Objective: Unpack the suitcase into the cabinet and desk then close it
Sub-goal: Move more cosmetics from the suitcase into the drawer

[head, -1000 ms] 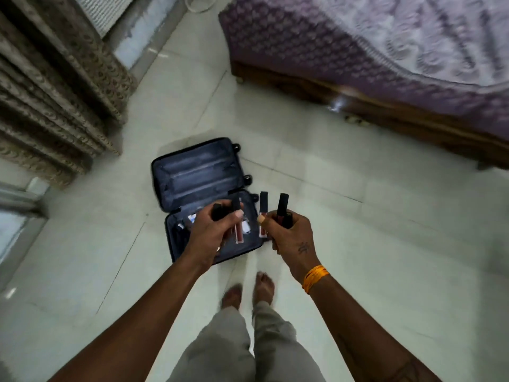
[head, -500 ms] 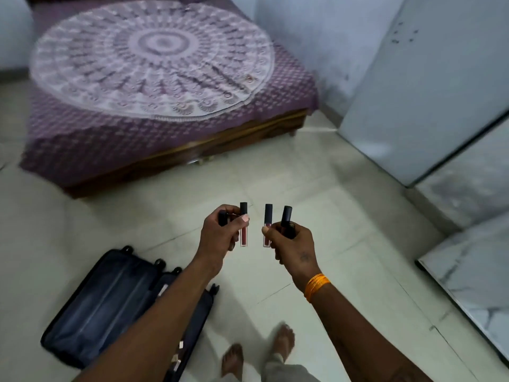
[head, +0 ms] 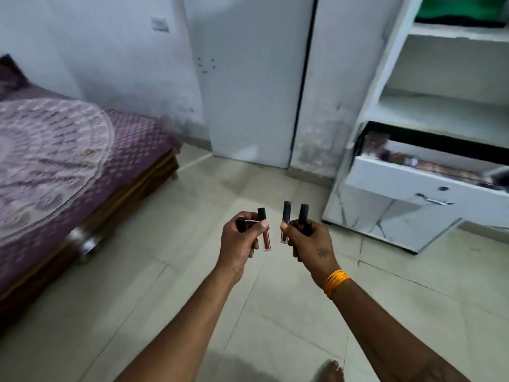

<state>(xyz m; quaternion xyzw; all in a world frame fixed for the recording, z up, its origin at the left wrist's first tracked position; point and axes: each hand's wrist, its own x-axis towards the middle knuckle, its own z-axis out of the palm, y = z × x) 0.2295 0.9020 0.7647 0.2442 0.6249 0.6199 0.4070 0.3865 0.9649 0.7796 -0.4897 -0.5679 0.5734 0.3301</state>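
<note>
Four lip-gloss tubes, two gripped per hand: left hand [head: 240, 241], right hand [head: 311, 244].
Carry upright to open drawer [head: 413, 179]; release one hand at a time.

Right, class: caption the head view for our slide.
Both hands grip lip gloss tubes, facing an open drawer.

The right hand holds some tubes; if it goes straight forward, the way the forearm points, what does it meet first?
Probably nothing near: past the right hand lies only bare floor, then the closed white door. The open drawer sits off to the right of that line, though depth is uncertain.
</note>
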